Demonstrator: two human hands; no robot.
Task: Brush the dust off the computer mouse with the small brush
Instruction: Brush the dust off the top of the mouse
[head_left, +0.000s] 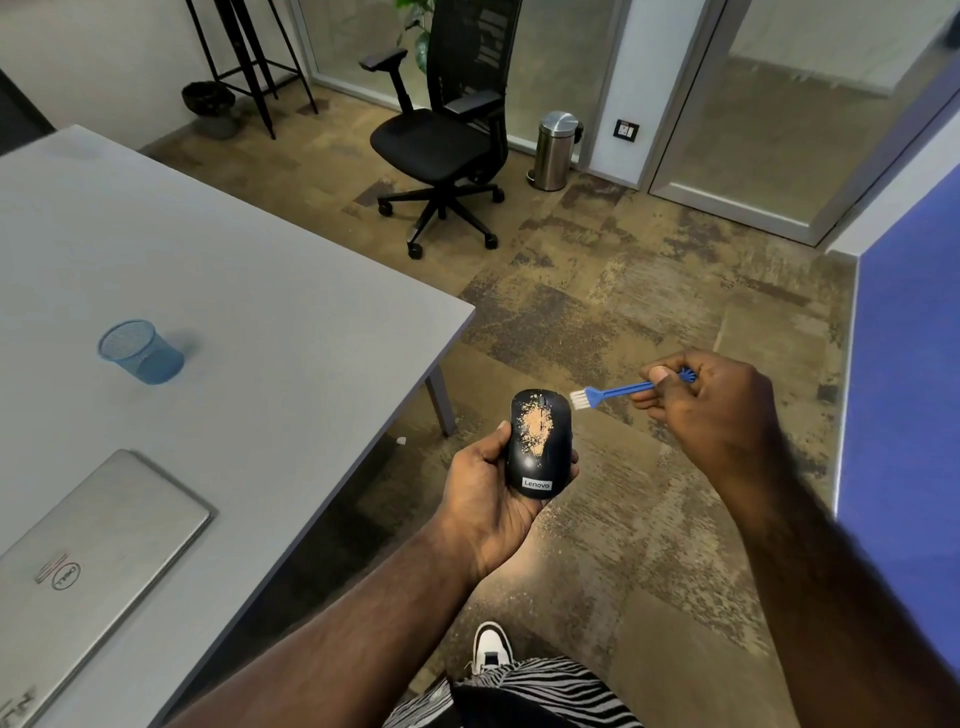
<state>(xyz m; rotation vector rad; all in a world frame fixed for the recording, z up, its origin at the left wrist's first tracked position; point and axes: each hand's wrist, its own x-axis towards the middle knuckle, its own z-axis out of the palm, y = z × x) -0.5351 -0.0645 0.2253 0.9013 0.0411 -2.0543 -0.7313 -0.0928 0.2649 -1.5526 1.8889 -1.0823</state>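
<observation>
A black computer mouse (540, 444) with a patch of tan dust on its top rests in my left hand (485, 493), held over the floor just right of the table's corner. My right hand (711, 405) pinches a small blue brush (621, 389) by its handle. The brush's white bristles point left and hover just off the mouse's upper right edge, a small gap apart from it.
A grey table (234, 291) fills the left, with a closed silver laptop (88, 566) near me and a blue mesh cup (140, 352) farther off. A black office chair (447, 135) and steel bin (556, 150) stand on the carpet beyond. A blue partition (909, 415) rises at right.
</observation>
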